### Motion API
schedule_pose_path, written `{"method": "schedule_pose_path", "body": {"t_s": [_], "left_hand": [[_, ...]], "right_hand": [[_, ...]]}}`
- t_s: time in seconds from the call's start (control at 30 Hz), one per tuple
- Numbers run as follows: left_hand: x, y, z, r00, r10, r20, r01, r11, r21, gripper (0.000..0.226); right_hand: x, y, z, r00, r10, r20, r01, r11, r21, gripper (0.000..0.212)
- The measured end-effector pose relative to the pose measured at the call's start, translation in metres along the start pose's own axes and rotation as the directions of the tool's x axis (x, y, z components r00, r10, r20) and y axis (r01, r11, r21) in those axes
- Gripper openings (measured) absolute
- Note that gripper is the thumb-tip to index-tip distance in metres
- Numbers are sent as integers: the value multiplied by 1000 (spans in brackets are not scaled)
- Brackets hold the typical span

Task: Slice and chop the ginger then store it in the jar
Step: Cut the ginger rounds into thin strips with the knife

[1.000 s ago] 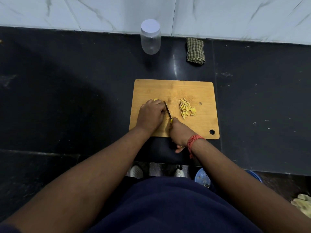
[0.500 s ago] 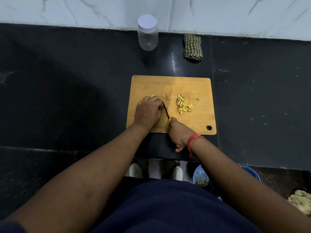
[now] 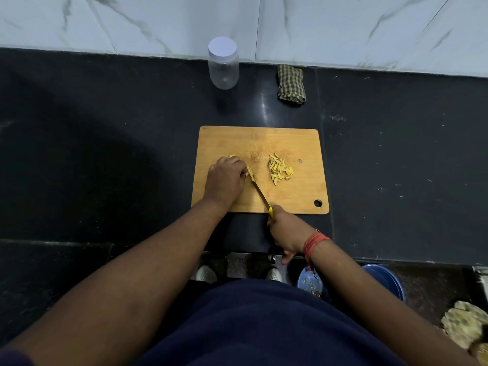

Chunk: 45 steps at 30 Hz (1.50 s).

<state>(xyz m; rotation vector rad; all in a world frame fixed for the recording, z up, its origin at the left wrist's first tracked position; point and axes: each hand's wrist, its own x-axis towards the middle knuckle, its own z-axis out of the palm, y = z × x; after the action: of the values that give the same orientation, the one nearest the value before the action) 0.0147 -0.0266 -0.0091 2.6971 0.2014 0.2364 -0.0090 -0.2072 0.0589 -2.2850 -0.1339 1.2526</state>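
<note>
A wooden cutting board (image 3: 290,143) lies on the black counter. My left hand (image 3: 224,178) presses down on a piece of yellow ginger (image 3: 232,156), with fresh slices (image 3: 250,172) showing at its fingertips. My right hand (image 3: 286,228) grips the yellow handle of a small knife (image 3: 260,192), whose blade tip rests against those slices. A pile of cut ginger strips (image 3: 280,170) sits right of the blade. The clear plastic jar (image 3: 223,66) with its white lid on stands by the back wall.
A folded checked cloth (image 3: 291,85) lies right of the jar against the marble wall. Below the counter edge are a blue bucket (image 3: 383,281), a blue bowl with scraps (image 3: 310,282) and a rag (image 3: 464,323) at the far right.
The knife has drawn back toward me, so more of the blade shows and the right hand sits off the board's near edge. Cut slices now show beside the left fingertips.
</note>
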Motion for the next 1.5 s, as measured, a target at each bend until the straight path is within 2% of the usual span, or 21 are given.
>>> {"method": "schedule_pose_path", "body": {"t_s": [0.17, 0.3, 0.43, 0.6, 0.8, 0.93, 1.1, 1.17, 1.27, 1.33, 1.43, 1.5], "left_hand": [[-4, -6, 2, 1000, -13, 14, 14, 996, -85, 5], [-12, -7, -2, 998, -45, -49, 35, 981, -191, 7], [-18, -16, -8, 991, -85, -101, 79, 995, -65, 7], [-25, -27, -12, 983, -122, -140, 121, 992, -19, 6], [-24, -34, -13, 976, -167, -142, 167, 986, -15, 11], [-17, -36, -15, 971, -187, -150, 186, 982, -20, 16], [-9, -36, -14, 984, -155, -85, 156, 988, 11, 28], [-3, -37, -15, 990, -129, -53, 131, 991, 39, 31], [10, -40, -20, 996, -89, 16, 88, 992, 89, 35], [18, -43, -23, 996, -41, 74, 30, 989, 146, 38], [24, -43, -26, 996, 6, 93, -23, 983, 184, 34], [26, -41, -26, 996, -4, 85, -12, 983, 186, 30]], "right_hand": [[10, 2, -8, 990, -55, -126, 58, 998, 15, 28], [18, -11, -7, 991, -83, -100, 82, 997, -15, 30], [22, -21, 1, 995, -88, -45, 86, 995, -47, 26], [23, -14, 0, 991, -58, -124, 50, 997, -67, 36], [22, 0, 8, 975, -128, -179, 96, 980, -174, 34], [24, 6, -4, 974, -77, -212, 63, 995, -72, 28], [22, 11, -3, 972, -99, -212, 72, 988, -134, 28], [22, 14, -6, 969, -76, -234, 53, 993, -105, 31], [20, 15, -14, 970, -78, -229, 65, 996, -65, 26], [19, 14, -14, 975, -116, -190, 96, 989, -111, 22], [18, 13, -8, 983, -133, -125, 113, 982, -151, 24], [20, 14, -9, 981, -107, -159, 86, 987, -136, 28]]}}
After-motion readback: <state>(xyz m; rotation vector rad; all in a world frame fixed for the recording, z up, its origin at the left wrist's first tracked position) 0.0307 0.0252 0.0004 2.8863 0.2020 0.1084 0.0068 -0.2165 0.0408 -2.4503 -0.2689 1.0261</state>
